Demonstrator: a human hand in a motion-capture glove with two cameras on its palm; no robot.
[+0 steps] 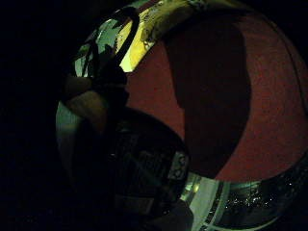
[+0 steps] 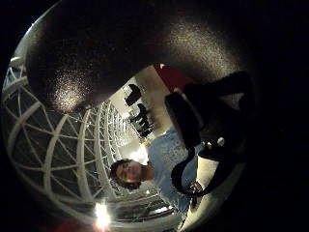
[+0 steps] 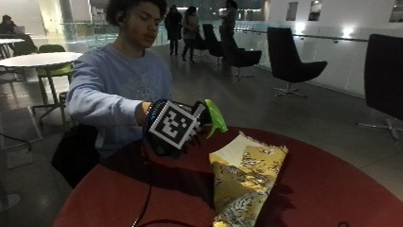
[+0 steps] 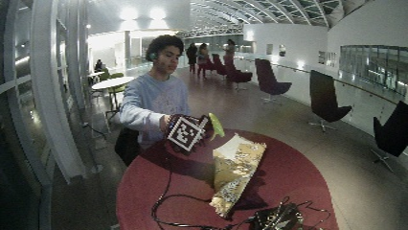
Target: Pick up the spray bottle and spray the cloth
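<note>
1. A person at a round red bench [image 3: 327, 189] holds a spray bottle [image 3: 214, 117] off the surface in the gloved right hand [image 3: 179, 127], whose fingers are curled round the bottle's dark body; the green spray head juts out at about 1 o'clock of the glove and points toward the cloth [image 3: 245, 182].
2. Mis-aim is the nearest risk: the yellow patterned cloth lies on the bench just beyond the nozzle, at roughly 5 o'clock of it, and a nozzle held too high would likely send mist over the cloth onto bare bench.
3. The little-finger palm view shows the bottle's label [image 1: 144, 168] filling the palm side, so whether a finger reaches the trigger cannot be told; if none does, regripping could let the bottle slip.
4. Farther along, a black cable [image 4: 169, 201] and a dark bundle of gear [image 4: 277, 218] sit on the bench past the cloth's far end; overspray drifting that way could wet them.
</note>
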